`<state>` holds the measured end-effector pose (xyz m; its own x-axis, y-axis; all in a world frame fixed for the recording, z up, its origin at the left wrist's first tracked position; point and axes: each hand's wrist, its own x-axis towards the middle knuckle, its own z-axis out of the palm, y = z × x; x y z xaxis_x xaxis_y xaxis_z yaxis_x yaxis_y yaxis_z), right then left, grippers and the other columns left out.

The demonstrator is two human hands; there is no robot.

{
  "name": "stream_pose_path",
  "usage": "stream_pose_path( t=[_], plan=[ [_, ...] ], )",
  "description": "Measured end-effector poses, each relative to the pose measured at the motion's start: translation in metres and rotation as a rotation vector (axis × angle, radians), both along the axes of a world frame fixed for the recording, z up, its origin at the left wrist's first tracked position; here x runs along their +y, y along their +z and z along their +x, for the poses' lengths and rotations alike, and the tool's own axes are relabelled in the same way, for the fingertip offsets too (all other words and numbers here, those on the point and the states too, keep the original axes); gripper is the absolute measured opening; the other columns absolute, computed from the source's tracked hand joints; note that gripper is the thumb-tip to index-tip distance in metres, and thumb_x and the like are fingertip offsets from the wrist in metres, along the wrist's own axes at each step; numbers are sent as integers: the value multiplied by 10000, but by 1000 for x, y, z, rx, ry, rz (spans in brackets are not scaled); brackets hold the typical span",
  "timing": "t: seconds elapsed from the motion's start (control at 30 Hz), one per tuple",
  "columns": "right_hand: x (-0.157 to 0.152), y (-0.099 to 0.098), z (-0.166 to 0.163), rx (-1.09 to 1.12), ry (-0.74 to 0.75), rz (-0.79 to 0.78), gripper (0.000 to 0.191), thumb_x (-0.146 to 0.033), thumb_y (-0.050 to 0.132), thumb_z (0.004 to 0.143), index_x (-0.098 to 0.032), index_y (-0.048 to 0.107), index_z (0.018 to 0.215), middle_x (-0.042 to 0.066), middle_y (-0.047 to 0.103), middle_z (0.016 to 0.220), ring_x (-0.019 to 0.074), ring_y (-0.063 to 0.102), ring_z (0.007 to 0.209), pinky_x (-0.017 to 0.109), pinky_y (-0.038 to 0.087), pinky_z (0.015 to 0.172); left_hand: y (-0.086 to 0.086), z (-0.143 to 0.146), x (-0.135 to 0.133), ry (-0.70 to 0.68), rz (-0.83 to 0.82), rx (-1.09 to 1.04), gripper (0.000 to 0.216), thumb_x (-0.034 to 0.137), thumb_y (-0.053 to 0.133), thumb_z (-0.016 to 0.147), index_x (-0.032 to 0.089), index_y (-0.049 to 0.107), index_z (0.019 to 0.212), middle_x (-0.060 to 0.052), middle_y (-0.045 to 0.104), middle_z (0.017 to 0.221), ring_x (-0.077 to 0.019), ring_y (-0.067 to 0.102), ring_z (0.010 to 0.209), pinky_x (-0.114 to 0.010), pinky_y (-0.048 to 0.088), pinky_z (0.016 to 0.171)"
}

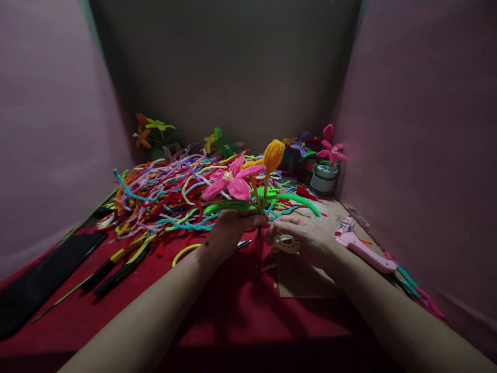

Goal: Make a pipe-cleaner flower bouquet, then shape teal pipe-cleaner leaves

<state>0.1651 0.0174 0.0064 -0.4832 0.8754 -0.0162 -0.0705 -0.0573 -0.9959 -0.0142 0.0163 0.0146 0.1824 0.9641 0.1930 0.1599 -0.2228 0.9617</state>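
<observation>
My left hand [230, 228] is closed around the stems of a small bunch of pipe-cleaner flowers: a pink flower [232, 180], a yellow-orange bud [274, 154] and green leaves [298, 199]. Close beside it, my right hand [301, 234] rests with curled fingers by the stems and over a pale tape roll [286, 242]. Whether the right fingers grip the stems is hidden.
A big heap of coloured pipe cleaners [171, 189] covers the red table [240, 305]. Finished flowers in pots [325, 166] stand at the back right. A pink glue gun [363, 248] lies at right, pliers with yellow-black handles [120, 264] and a dark flat object [42, 280] at left.
</observation>
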Motion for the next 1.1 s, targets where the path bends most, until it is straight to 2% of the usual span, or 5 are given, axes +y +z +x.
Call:
stream_pose_path(
  t=[0.23,0.5,0.67,0.83,1.1],
  plan=[
    [-4,10,1,-261,-154,372,214,-358,601,735,-172,704,755,13,650,713,130,547,685,251,400,640,-7,6,4,-119,-135,-255,186,292,645,691,136,697,777,-33,695,705,-164,630,684,-279,475,703],
    [-5,20,16,-372,-113,313,182,-314,602,723,-160,677,662,18,627,660,129,531,633,246,399,579,2,2,1,-27,-272,-294,158,241,659,671,104,680,746,-48,665,615,-133,602,564,-229,454,571],
    [-11,26,12,-276,-122,441,153,-291,609,735,-172,672,663,24,655,706,145,576,699,259,438,659,-8,6,3,-193,-362,-343,146,217,648,683,72,656,695,-72,638,610,-128,586,519,-234,456,524],
    [-15,22,3,-180,-74,408,225,-336,568,775,-164,651,656,29,652,664,138,592,654,264,461,642,-13,13,0,-279,-439,-439,116,180,648,687,65,646,707,-62,615,631,-108,572,515,-230,467,521],
    [-10,15,1,-193,-104,379,279,-335,549,791,-160,643,595,12,630,598,119,574,584,244,450,596,-8,16,-6,-278,-481,-440,118,181,651,689,67,631,710,-69,618,605,-112,578,503,-217,465,496]
  ],
)
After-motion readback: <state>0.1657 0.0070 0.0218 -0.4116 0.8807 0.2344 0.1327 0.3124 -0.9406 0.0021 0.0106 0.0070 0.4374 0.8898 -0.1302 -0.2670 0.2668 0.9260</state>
